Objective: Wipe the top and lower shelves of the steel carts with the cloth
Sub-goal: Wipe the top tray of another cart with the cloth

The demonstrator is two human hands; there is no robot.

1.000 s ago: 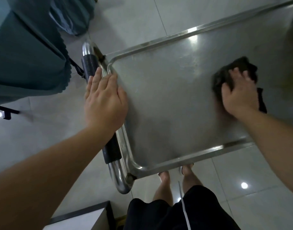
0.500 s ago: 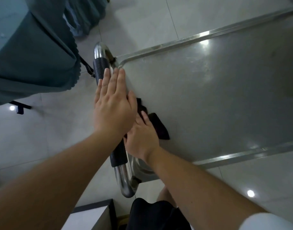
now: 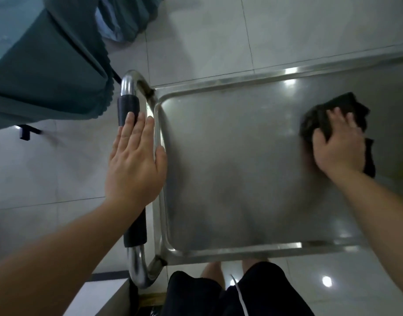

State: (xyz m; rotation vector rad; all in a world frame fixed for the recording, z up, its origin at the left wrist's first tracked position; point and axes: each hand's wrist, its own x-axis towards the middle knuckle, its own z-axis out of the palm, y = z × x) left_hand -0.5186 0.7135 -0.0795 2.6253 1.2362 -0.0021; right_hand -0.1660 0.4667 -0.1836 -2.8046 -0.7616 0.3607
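Pale glossy floor tiles [image 3: 218, 37] are seen around a steel cart [image 3: 230, 250], whose top shelf [image 3: 230, 167] fills the middle of the view. A teal drape [image 3: 47, 71] is hung at the upper left, and black shorts [image 3: 196, 295] are seen at the bottom edge. The left hand [image 3: 135, 165] is laid flat, fingers straight and together, over the cart's padded handle [image 3: 128, 106] and the shelf rim. The dark cloth [image 3: 332, 115] is pressed onto the shelf at its right side by the right hand [image 3: 339, 149], whose fingers are spread on top of it. The two hands are kept well apart.
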